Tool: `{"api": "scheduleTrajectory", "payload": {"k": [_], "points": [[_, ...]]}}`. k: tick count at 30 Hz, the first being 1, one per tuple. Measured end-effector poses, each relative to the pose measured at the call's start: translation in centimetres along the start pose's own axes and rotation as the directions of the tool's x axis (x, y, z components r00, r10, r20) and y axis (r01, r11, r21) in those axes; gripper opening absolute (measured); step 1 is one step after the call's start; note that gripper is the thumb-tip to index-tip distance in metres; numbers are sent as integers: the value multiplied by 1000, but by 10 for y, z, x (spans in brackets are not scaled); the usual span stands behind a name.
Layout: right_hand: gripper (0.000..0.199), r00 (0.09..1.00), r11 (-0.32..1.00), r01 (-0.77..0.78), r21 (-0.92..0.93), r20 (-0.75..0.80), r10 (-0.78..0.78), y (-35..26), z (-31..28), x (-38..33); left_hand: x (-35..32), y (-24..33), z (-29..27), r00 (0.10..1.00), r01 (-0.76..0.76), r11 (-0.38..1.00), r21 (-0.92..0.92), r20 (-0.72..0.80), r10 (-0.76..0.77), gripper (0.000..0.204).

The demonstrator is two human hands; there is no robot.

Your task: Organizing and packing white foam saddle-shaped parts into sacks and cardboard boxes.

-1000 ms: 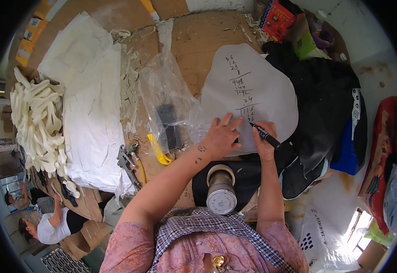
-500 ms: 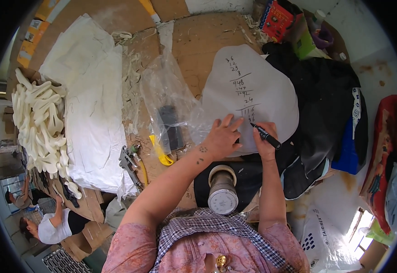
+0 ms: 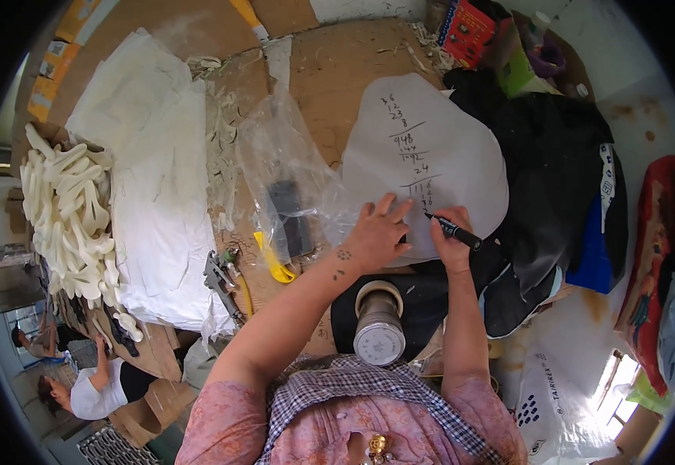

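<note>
Since the earlier frame the marker point(image 3: 460, 235) has slid slightly down the sheet point(image 3: 376, 159), a fresh stroke showing at its tip under the column of figures, while the left hand point(image 3: 378, 238) has hardly shifted. The right hand point(image 3: 452, 236) is closed on the marker in a writing pinch, tip on the sheet, probably gripped low for control. The left, near it but apart, lies with fingers spread on the sheet's near part, seemingly to keep it from sliding; a small dark bit by its thumb is too unclear to name. The rounded pale sheet sits in front of the person, partly over cardboard point(image 3: 337, 66) and beside black cloth point(image 3: 558, 170), likely so the writing stays within easy reach. Nearer the body stands a metal cylinder point(image 3: 378, 324). To the left, a clear bag point(image 3: 264, 136) covers a dark slab point(image 3: 287, 205), next to a yellow strip point(image 3: 278, 267) and a metal tool point(image 3: 218, 279). Beyond them are a creased white covering point(image 3: 163, 186) and heaped cream pieces point(image 3: 74, 213). A co-worker in white point(image 3: 97, 391) appears at lower left; a white sack point(image 3: 558, 411) is at lower right.
</note>
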State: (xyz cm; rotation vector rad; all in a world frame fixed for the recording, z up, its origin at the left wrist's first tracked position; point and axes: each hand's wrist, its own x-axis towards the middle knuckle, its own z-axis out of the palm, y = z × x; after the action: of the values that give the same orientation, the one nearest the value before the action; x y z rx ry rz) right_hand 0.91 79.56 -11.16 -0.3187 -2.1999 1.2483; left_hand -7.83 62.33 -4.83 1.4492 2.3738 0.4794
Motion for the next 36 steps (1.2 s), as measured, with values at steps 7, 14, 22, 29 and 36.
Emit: {"api": "scheduleTrajectory", "payload": {"k": [7,14,22,29,36], "points": [[15,998,1000,-26,-13,-52,26,-4,1,2,-2,-1,2,999,-12,1000,12,-35,12,26],[15,980,998,-64,19,-186,67,1,4,-1,-1,-1,3,999,-16,1000,-4,-46,16,26],[5,856,737,-416,532,-44,515,2,-24,-13,-1,-4,4,996,-28,999,-36,-80,25,22],[11,779,536,-353,767,-77,622,-54,-46,-15,-10,-4,-40,977,-50,881,-471,-205,-54,17],[15,964,738,-230,634,43,264,-129,-58,-7,-38,37,-91,981,84,838,-539,-103,-164,15]]}}
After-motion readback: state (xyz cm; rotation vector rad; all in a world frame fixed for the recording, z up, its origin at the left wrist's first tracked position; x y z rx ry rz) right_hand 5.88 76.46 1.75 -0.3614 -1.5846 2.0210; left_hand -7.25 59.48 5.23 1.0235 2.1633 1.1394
